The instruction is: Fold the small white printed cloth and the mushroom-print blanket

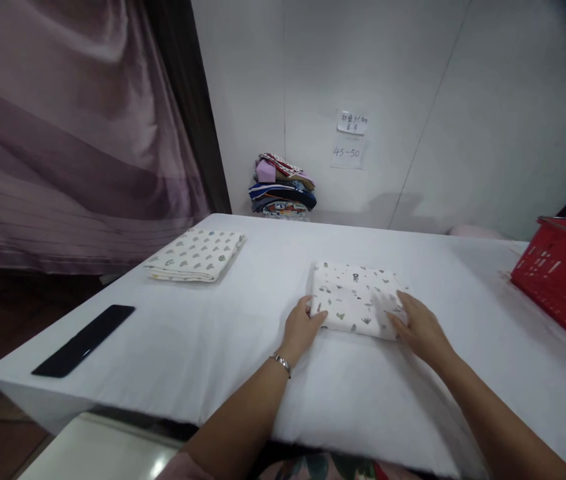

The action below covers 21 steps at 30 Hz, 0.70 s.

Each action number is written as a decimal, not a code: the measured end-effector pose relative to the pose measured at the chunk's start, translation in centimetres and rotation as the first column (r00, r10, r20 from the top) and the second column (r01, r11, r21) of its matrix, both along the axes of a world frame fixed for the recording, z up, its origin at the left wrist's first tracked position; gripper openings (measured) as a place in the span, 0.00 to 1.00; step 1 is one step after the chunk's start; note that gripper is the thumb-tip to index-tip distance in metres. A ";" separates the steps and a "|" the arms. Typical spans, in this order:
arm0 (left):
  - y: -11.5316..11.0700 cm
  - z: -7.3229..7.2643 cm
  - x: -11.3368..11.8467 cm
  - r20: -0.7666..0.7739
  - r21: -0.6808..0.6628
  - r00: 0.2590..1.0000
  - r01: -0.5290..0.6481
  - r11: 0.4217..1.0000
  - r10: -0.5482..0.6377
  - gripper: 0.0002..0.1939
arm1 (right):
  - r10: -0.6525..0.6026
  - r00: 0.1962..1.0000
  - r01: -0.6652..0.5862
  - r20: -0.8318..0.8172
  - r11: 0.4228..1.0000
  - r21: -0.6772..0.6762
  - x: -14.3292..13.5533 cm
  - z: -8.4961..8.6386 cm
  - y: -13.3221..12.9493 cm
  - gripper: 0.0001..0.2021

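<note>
A folded white cloth (pixel 357 297) printed with small grey and green motifs lies flat on the white-covered table (pixel 243 360) in front of me. My left hand (pixel 303 327) grips its near left corner, thumb on top and fingers tucked against the side. At the right edge, my right hand (pixel 417 327) holds the cloth in the same way, thumb on the top face. The fingertips under the edges are hidden. Farther left lies a second folded cloth (pixel 195 255), cream with grey-green motifs, apart from both hands.
A flat black strip (pixel 85 340) lies near the table's left edge. At the right stands a red plastic basket (pixel 557 280). Behind the table is a stack of folded fabrics (pixel 283 190) against the wall. A purple curtain (pixel 63 133) hangs at left; a pale stool-like surface (pixel 97 447) sits below.
</note>
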<state>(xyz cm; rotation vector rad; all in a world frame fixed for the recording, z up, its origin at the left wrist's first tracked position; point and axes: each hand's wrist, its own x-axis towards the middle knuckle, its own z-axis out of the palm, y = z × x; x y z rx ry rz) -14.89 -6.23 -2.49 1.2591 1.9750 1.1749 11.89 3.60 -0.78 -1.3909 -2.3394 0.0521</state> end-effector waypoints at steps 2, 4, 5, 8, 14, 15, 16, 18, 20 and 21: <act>0.0 0.1 0.0 0.024 0.010 1.000 0.005 1.000 -0.005 0.30 | 0.139 0.990 -0.140 -0.024 0.988 -0.065 -3.0 0.7 0.5 0.29; 0.1 0.1 -0.1 0.030 0.007 1.000 0.010 1.000 -0.010 0.31 | 0.236 0.972 -0.235 -0.008 0.962 -0.137 -6.3 1.2 1.5 0.29; 0.1 0.1 -0.1 0.032 0.001 0.999 0.013 1.000 -0.013 0.30 | 0.270 0.963 -0.264 0.016 0.950 -0.169 -7.9 1.3 2.2 0.29; 0.3 -0.1 -0.3 0.036 -0.007 0.999 0.022 1.000 -0.022 0.29 | 0.329 0.939 -0.299 0.102 0.926 -0.232 -12.4 1.3 4.9 0.29; 0.6 -0.4 -0.5 -0.011 -0.037 1.000 0.012 0.999 -0.012 0.23 | 0.306 0.921 -0.253 0.241 0.941 -0.226 -17.1 -1.1 9.1 0.30; 0.7 -0.4 -0.6 -0.021 -0.051 1.000 0.010 0.999 -0.011 0.22 | 0.296 0.921 -0.246 0.252 0.946 -0.211 -17.2 -1.6 9.4 0.30; 0.7 -0.3 -0.6 -0.031 -0.066 0.999 0.005 0.998 -0.008 0.21 | 0.292 0.921 -0.246 0.258 0.949 -0.197 -17.2 -2.1 9.6 0.30; 0.8 -0.2 -0.5 -0.047 -0.086 0.999 -0.001 0.996 -0.003 0.20 | 0.296 0.918 -0.252 0.264 0.949 -0.188 -17.1 -2.7 9.8 0.31; 0.8 -0.1 -0.5 -0.060 -0.090 0.998 -0.002 0.996 -0.004 0.20 | 0.295 0.917 -0.250 0.269 0.950 -0.189 -16.9 -2.8 9.8 0.31; 0.8 0.0 -0.5 -0.066 -0.085 0.998 0.000 0.996 -0.006 0.20 | 0.293 0.917 -0.247 0.272 0.950 -0.191 -16.8 -2.8 9.8 0.31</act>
